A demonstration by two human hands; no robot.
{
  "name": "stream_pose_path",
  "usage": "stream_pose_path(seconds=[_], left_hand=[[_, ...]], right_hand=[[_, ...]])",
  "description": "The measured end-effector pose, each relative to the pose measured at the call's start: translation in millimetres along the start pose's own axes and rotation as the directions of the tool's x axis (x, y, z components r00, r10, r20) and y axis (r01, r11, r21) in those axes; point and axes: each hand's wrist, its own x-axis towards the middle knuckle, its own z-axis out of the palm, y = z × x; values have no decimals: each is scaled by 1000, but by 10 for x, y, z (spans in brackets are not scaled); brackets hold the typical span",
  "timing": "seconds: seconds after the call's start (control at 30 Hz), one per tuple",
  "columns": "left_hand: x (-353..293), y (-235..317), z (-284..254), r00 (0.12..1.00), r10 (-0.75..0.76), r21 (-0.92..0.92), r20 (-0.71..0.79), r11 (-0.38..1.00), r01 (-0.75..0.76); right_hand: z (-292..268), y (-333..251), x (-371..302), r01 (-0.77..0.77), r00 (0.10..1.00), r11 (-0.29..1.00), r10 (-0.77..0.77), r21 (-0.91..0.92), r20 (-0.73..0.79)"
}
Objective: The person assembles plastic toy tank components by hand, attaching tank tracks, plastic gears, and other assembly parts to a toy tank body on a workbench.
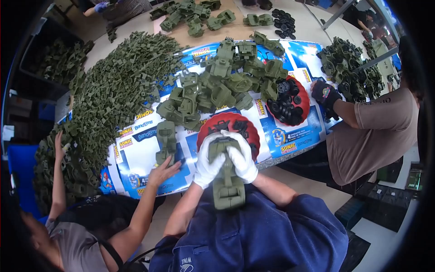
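Note:
Both my hands wear white gloves. My left hand (208, 161) wraps round one side of an olive-green plastic toy vehicle body (229, 192), and my right hand (242, 158) grips its other side. Its long end points toward my chest, partly covering my blue shirt. Just beyond my fingers is a red scalloped bowl (202, 135) with small black plastic parts (242, 128) in it. My hands hide the near part of that bowl. Left of my hands another green vehicle part (166, 138) lies on the printed blue and white sheet.
A large heap of small green parts (131, 77) covers the table's left side. Green vehicle bodies (222, 86) pile up ahead. Black wheels (285, 109) fill a second red bowl at right. A co-worker's bare hand (164, 172) is close on my left; another's black-gloved hand (325, 94) is at right.

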Motion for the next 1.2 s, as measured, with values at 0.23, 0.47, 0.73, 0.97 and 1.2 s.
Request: stream_pose_path(seconds=[0.23, 0.47, 0.73, 0.97, 1.2], left_hand=[[145, -318, -853, 872, 174, 654, -458, 731, 197], [2, -1507, -1556, 796, -462, 493, -392, 625, 606], [-191, -838, -1245, 444, -764, -224, -468, 589, 777], [-174, -403, -1419, 948, -281, 981, -148, 78, 176], [282, -875, -1438, 898, -440, 989, -21, 122, 83]], right_hand=[[-1293, 196, 1728, -77, 884, 914, -122, -399, -451], [-1355, 192, 2112, -48, 830, 474, -471, -879, -299], [-925, 674, 1252, 59, 948, 101, -316, -993, 24], [-1342, 559, 1543, -113, 933, 28, -342, -993, -116], [-937, 763, 448, 284, 952, 367, 1, -886, 305]])
